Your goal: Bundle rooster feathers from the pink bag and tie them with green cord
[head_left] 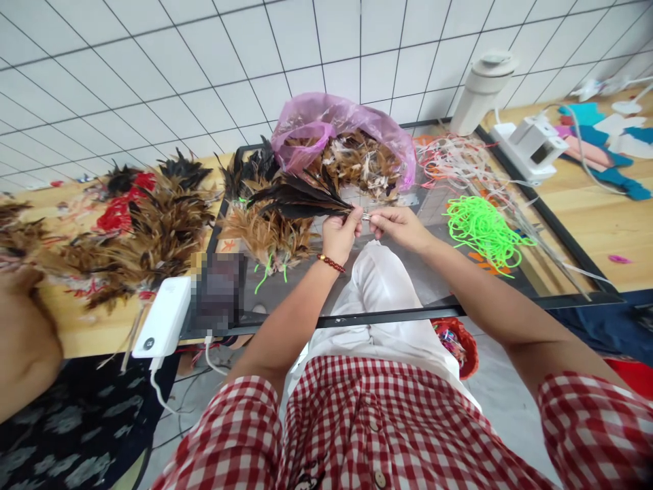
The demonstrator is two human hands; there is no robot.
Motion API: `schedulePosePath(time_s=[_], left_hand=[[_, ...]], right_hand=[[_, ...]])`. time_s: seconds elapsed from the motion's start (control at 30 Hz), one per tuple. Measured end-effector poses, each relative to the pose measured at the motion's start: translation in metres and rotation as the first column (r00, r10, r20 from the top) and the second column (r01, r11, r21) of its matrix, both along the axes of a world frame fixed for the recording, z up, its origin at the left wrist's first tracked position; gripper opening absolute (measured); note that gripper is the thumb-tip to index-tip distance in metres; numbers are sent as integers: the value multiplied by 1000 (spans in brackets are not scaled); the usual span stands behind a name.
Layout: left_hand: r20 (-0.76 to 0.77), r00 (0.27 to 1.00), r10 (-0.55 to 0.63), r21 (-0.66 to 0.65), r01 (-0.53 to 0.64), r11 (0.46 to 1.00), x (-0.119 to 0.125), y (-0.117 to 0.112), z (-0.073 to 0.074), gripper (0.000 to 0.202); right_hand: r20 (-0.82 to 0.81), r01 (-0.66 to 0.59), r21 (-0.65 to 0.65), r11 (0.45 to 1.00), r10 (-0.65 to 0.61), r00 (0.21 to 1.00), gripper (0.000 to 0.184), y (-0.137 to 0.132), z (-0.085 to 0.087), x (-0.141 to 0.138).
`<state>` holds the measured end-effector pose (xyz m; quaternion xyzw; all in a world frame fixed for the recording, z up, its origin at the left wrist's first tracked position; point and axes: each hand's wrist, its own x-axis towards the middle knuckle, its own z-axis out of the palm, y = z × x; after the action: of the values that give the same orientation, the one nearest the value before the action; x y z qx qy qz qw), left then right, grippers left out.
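Observation:
A bunch of dark feathers [300, 197] fans out to the left from between my hands. My left hand [341, 237] is closed around it close to the quill ends. At those pale quill tips, my right hand [400, 226] pinches with thumb and finger; whether it grips only the quills or something thin besides, I cannot make out. Brown feather bundles [278, 235] with green cord ends lie left of my hands on the black-framed glass panel [398, 309]. Just behind them stands an open pink plastic bag [341, 109] full of loose brown feathers [362, 163].
Bright green cord [482, 228] and white-red strings [454, 160] lie to the right, near a white bottle [482, 92] and a power strip [528, 150]. More feather bundles [173, 218], a white power bank [162, 316] and another person's arm [28, 340] are at left.

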<state>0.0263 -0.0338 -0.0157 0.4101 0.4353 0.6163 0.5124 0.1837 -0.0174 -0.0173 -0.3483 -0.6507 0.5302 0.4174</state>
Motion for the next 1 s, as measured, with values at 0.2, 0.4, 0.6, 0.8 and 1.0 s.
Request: schedulePosePath(time_s=[0.2, 0.4, 0.6, 0.8, 1.0], left_hand=[[-82, 996, 41, 52, -37, 998, -1, -6, 9, 26], [55, 997, 57, 13, -57, 998, 5, -6, 12, 30], [207, 978, -4, -49, 14, 999, 7, -7, 14, 37], [186, 981, -48, 13, 46, 999, 5, -8, 7, 49], [16, 999, 34, -16, -34, 999, 3, -6, -2, 40]], right_hand=[[-234, -23, -299, 954, -50, 971, 56, -5, 4, -10], [-326, 6, -322, 947, -116, 938, 52, -5, 4, -13], [-387, 15, -393, 919, -181, 904, 50, -4, 3, -13], [-383, -37, -455, 890, -158, 910, 48, -1, -1, -9], [-422, -126, -486, 865, -106, 900, 45, -1, -5, -9]])
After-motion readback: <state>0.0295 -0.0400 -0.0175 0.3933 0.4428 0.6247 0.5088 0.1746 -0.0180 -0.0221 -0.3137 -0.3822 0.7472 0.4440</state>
